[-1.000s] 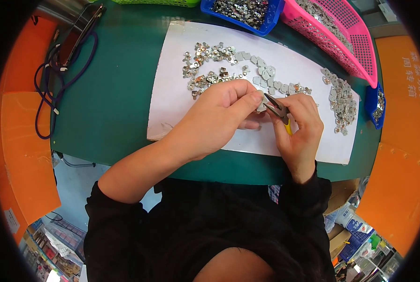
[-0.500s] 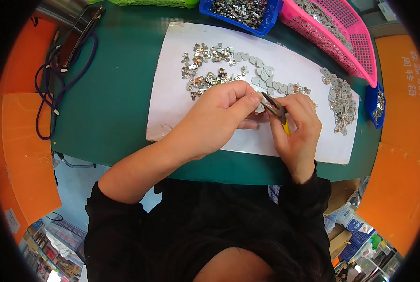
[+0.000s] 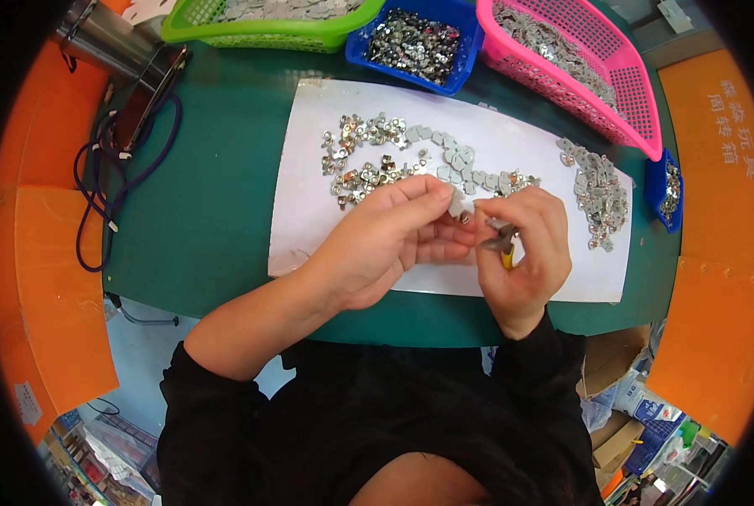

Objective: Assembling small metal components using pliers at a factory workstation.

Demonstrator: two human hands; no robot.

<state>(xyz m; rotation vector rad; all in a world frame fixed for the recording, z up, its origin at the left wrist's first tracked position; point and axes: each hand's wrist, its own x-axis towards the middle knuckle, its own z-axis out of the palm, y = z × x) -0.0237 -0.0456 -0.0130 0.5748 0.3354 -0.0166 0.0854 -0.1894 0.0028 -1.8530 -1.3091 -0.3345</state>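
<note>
Mid-batch by the look of it: grey plate in L pinch, pliers in R, plenty loose

L hand (image 3: 398,232) has thumb + fingertip pressed together on a grey plate (image 3: 456,200), held up over the white board (image 3: 297,236). R hand (image 3: 528,253) is wrapped round the pliers (image 3: 503,236), yellow handle showing btwn its fingers; tips partly hidden, so can't tell if they're apart or together. R index fingertip is near the plate, small gap btwn; can't tell if it pinches a tiny pc too. Small coppery bit (image 3: 465,218) sits just below the plate, btwn the hands; joined or only close, can't tell.

Progress (my read): pile (image 3: 600,198) well right of the R grip shows grey + metal together, so prob. the done lot, a fair no. of pcs. Pc in the L pinch looks unfinished. Left, I'd say: loose metal pcs (image 3: 377,131) beyond & left of the pinch in two rough clusters, plus bare grey plates (image 3: 459,158) strung out from just beyond the pinch toward the R hand's far side. Farther off, past the board: blue tray (image 3: 406,78) w/ metal pcs, straight beyond the L pinch; green basket (image 3: 259,35) w/ grey pcs, beyond & left; pink basket (image 3: 566,94) w/ greyish pcs, beyond & right, too small to tell if finished.
</note>
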